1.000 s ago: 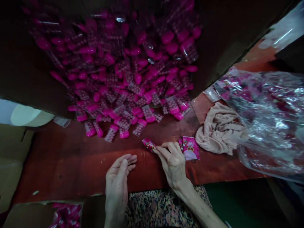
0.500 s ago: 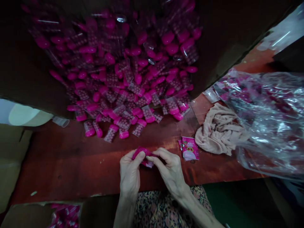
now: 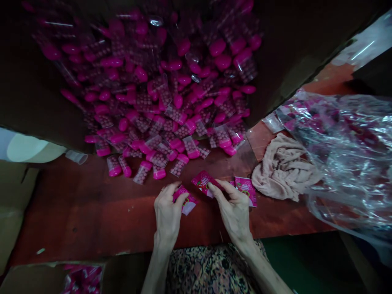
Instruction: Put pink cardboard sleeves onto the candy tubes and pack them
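Note:
My left hand [image 3: 169, 208] pinches a small pink printed packet [image 3: 187, 201] with a pale lower end, between thumb and fingers. In my right hand [image 3: 234, 208] is another pink printed packet [image 3: 203, 183], gripped by its right side and tilted. The two packets are apart, just above the red table [image 3: 122, 220]. Close to the right hand, a few more pink printed packets [image 3: 246, 190] lie on the table, partly hidden by the fingers. Beyond both hands, small clear containers with pink caps and round pink balls [image 3: 159, 159] spill forward in a heap.
A dark box [image 3: 284, 53] surrounds the heap. To the right lie a crumpled beige cloth [image 3: 284, 167] and a large clear plastic bag [image 3: 352, 163] with pink contents. At lower left, a cardboard box [image 3: 36, 279] holds pink packets. A clear cup [image 3: 76, 157] lies far left.
My hands were together over one pink bundle; now they are apart, each with its own packet. The right hand has moved right and slightly away from me.

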A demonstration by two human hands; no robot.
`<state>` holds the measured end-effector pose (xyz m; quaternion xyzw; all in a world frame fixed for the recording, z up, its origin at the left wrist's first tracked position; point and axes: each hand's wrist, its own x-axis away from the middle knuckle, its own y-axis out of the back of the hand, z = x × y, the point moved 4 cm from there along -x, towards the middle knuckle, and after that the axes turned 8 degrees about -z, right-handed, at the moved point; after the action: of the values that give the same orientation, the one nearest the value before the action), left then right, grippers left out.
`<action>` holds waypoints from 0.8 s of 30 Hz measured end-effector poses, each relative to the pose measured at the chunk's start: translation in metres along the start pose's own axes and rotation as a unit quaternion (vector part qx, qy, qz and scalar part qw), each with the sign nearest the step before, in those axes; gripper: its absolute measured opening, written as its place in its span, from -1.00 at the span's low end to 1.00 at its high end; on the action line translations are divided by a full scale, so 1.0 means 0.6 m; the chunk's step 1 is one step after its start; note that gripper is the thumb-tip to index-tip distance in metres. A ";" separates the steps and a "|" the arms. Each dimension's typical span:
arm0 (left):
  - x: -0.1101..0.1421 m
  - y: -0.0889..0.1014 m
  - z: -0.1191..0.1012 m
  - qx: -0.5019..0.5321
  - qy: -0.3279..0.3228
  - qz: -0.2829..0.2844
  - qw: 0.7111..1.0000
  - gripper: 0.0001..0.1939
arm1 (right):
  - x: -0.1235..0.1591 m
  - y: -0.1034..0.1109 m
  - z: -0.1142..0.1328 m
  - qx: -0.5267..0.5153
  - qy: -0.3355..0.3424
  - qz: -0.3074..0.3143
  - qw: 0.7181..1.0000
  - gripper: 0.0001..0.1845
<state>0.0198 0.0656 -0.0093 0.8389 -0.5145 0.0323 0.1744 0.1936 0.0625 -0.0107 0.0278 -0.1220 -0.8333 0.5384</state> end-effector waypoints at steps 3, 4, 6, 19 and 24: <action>0.000 -0.012 -0.024 -0.078 -0.132 0.008 0.988 -0.69 | 0.003 -0.003 -0.001 -0.017 -0.040 -0.001 0.999 -0.78; 0.002 -0.013 -0.031 -0.086 -0.163 0.006 0.983 -0.72 | 0.003 -0.004 0.001 -0.024 -0.049 0.001 0.999 -0.78; 0.005 -0.007 -0.038 -0.069 -0.180 -0.007 0.981 -0.80 | 0.003 -0.005 0.006 -0.035 -0.063 0.005 0.997 -0.78; 0.036 -0.048 -0.013 0.316 0.221 0.042 0.922 -0.85 | 0.035 -0.043 0.028 -0.062 -0.025 0.115 0.991 -0.75; 0.025 -0.044 -0.009 0.328 0.235 0.004 0.915 -0.80 | 0.034 -0.052 0.043 -0.015 0.032 0.146 0.989 -0.58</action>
<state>0.0505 0.0652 -0.0073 0.8149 -0.4228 0.3964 0.0055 0.1526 0.0609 0.0084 0.0282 -0.0953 -0.7461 0.6583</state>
